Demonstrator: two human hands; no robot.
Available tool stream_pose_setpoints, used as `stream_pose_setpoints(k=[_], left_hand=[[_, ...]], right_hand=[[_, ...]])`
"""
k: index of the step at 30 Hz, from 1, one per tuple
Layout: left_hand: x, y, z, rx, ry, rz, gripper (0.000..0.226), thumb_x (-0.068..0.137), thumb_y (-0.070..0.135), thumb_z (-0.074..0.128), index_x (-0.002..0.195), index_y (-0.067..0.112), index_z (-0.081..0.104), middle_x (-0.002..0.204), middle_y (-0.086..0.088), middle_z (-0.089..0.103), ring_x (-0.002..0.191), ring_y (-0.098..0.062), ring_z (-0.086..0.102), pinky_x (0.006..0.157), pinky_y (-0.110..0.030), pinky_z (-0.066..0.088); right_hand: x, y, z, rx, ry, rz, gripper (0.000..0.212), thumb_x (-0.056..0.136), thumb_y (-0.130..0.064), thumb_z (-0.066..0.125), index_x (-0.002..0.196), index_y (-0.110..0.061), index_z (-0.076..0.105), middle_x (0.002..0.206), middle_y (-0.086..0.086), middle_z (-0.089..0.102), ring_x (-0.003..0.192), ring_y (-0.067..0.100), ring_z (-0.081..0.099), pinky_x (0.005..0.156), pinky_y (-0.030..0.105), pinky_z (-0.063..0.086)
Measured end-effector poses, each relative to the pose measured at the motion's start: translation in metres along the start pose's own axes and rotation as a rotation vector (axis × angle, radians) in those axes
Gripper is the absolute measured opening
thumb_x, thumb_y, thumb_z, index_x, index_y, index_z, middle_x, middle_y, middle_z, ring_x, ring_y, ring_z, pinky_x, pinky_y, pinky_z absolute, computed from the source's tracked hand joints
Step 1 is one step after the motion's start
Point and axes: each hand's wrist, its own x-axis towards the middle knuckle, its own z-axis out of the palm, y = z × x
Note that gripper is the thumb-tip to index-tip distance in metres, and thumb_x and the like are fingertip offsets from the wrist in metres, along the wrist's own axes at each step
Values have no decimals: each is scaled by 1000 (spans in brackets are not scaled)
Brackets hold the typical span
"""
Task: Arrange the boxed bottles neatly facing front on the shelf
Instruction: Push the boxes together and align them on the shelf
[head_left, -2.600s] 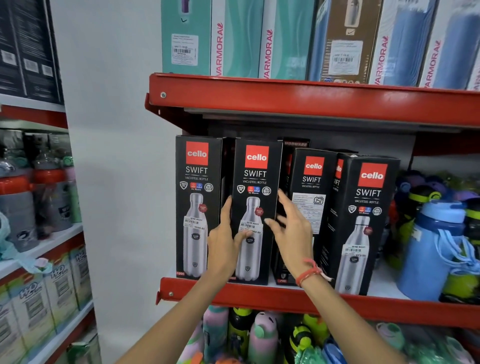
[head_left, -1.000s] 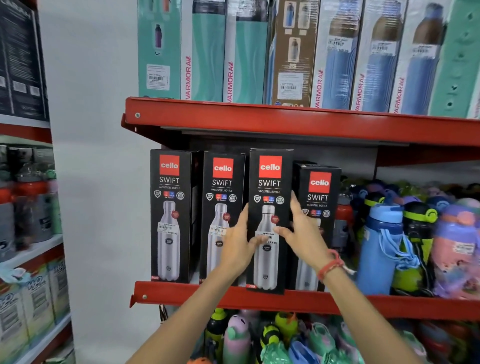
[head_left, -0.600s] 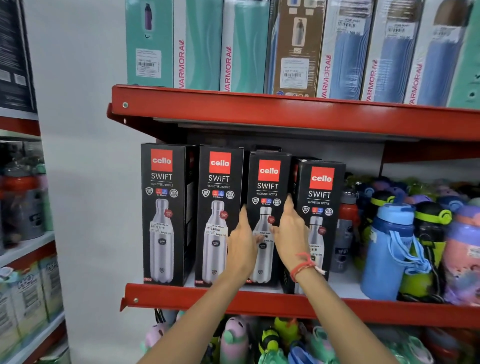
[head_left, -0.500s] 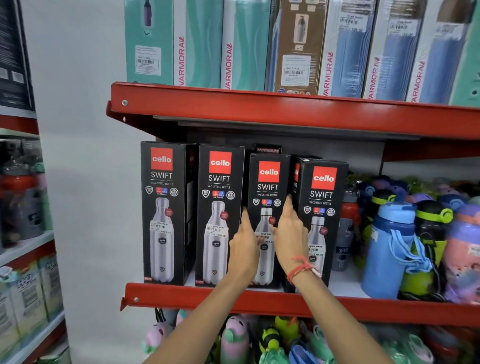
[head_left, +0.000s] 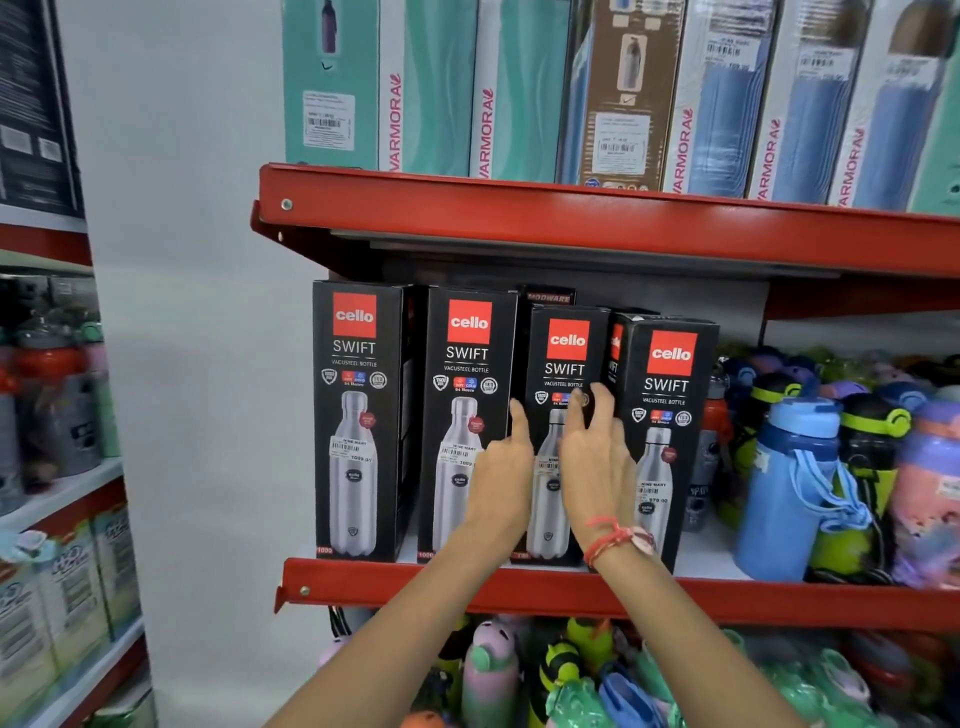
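Though upright, third box (head_left: 565, 358) behind both hands (head_left: 501, 480) (head_left: 595, 467)

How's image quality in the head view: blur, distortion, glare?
Head view: centre is sharp, print on the Cello Swift boxes is readable; both hands are crisp apart from slight fingertip smear. Edges go soft, especially the left-hand shelving and the loose bottles at right. Wide-angle bend shows on the red shelf edge. Lighting is even, with mild sheen on the upper wrapped boxes.
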Motion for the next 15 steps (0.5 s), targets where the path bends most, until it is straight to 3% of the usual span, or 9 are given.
stream_pose_setpoints(k=[2,5,8,11,13,15], left_hand=[[-6,-14,-9,-155,119,69,58,93,0,49,147,7,28,106,-19,70,93,-36,66,78,-45,51],[-23,-50,-24,-325,320,131,39,93,10,54,132,11,52,98,-11,76,84,-31,71,74,-41,55],[-46,-88,-34,-460,425,121,33,94,11,55,127,13,55,101,-4,75,82,-18,71,74,-34,56],[-64,-121,-39,-509,513,-1,29,97,13,49,125,12,55,118,-1,64,106,-14,60,93,-31,47],[-69,-146,-46,-539,564,-138,36,98,29,41,130,15,49,127,-3,51,119,-15,45,104,-33,37],[-71,-167,-53,-634,492,-273,49,99,47,29,142,26,35,139,4,37,134,-12,29,112,-32,21]], right_hand=[[-3,-9,1,186,43,-52,42,84,-3,62,125,-5,56,132,16,48,99,31,58,65,38,55],[-15,-32,8,609,-2,-138,30,92,-17,55,120,-14,62,117,3,54,97,19,61,81,40,56],[-40,-69,20,869,-148,-142,31,97,-23,48,126,-19,57,116,0,61,97,12,63,87,34,52],[-64,-103,28,963,-367,17,42,99,-36,39,139,-24,43,132,2,59,106,8,58,93,21,42],[-71,-120,32,1018,-500,137,49,98,-45,33,145,-30,33,137,5,56,108,15,58,90,22,36],[-73,-132,36,1092,-603,210,55,97,-52,27,149,-37,18,150,-5,39,133,15,41,102,24,25]])
